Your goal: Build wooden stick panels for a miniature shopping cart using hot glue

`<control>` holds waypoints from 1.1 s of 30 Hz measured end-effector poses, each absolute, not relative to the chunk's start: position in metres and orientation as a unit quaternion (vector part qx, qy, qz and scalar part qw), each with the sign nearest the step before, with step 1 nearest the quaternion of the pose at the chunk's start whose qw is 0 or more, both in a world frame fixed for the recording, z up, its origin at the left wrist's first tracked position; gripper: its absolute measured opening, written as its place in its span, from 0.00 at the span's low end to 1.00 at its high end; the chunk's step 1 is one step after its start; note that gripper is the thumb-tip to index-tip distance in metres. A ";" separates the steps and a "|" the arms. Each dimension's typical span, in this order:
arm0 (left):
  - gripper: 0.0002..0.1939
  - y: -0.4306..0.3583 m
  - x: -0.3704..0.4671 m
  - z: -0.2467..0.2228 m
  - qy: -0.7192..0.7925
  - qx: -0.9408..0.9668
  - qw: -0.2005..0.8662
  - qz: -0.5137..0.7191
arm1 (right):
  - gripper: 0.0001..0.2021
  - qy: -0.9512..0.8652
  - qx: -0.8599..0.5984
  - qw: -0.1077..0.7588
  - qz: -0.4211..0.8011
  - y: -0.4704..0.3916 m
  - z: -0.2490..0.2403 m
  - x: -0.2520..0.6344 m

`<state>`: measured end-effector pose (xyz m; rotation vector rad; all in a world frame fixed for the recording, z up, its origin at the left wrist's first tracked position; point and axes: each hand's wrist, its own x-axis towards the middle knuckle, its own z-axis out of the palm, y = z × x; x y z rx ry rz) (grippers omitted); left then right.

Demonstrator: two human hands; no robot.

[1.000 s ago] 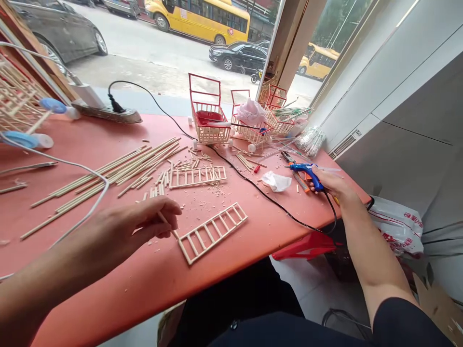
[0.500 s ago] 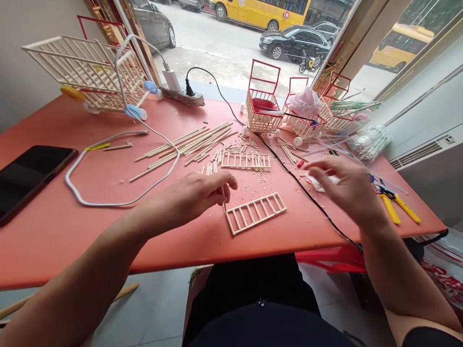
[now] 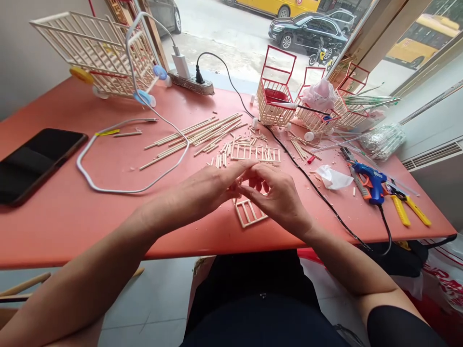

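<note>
My left hand [image 3: 202, 190] and my right hand [image 3: 280, 195] meet fingertip to fingertip just above a ladder-like grid of wooden sticks [image 3: 249, 214] lying on the red table [image 3: 65, 217]. Both hands are pinched, and whatever is between the fingers is hidden. The hands cover most of the grid; only its near end shows. A second stick grid [image 3: 257, 153] lies flat just beyond them. A blue glue gun [image 3: 372, 180] lies on the table to the right, untouched.
Loose wooden sticks [image 3: 195, 137] lie left of centre. A phone [image 3: 36, 161], white cable [image 3: 119, 185] and large stick cart [image 3: 97, 53] are at the left; a power strip [image 3: 190, 82] and small red carts [image 3: 275, 101] at the back. Yellow pliers [image 3: 407, 212] and a tissue [image 3: 333, 177] lie right.
My right hand let go of the glue gun, which now lies on the table, and came left to meet my left hand over the grid. My view turned left.
</note>
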<state>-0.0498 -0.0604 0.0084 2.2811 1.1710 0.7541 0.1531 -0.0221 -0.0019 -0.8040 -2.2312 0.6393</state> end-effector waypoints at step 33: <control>0.12 -0.019 -0.053 -0.014 0.342 0.867 0.286 0.223 | 0.08 -0.894 -0.257 0.288 0.228 -0.022 -0.010 0.165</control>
